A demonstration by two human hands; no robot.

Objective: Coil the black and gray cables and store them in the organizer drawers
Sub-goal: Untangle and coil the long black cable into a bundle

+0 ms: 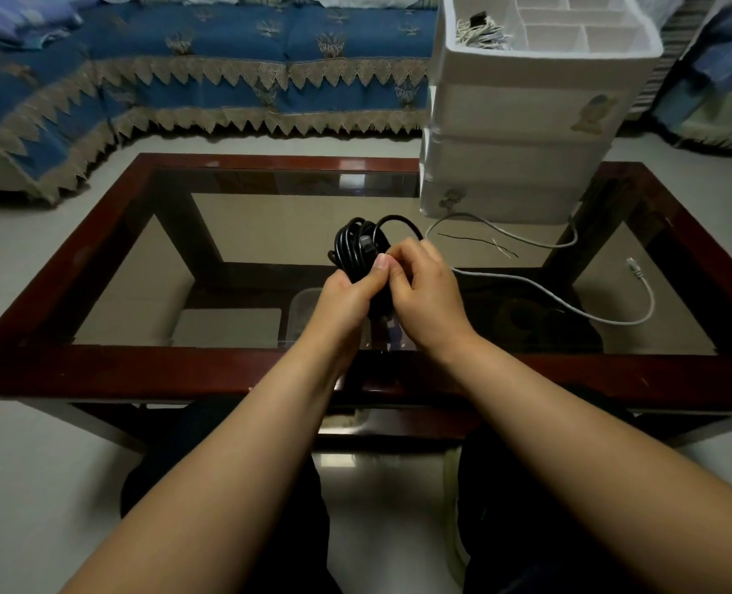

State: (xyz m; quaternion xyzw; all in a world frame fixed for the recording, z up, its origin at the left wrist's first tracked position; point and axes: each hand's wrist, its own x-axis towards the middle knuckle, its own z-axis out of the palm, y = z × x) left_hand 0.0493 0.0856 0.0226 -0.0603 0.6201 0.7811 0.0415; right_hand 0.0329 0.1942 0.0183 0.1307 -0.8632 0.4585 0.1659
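black cable (358, 250) nearly coiled, held above table (111, 366): left hand (347, 300) grips bundle, right hand (426, 289) fingers pinch loose end. gray cable (570, 308) uncoiled on table; drawers (523, 156) closed, nothing stored yet.

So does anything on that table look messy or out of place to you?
Mostly the gray cable: it sprawls loose and uncoiled across the glass table, right of the hands. A few thin stray wire bits lie near the white organizer. The black cable is already bundled, held by the left hand and right hand.
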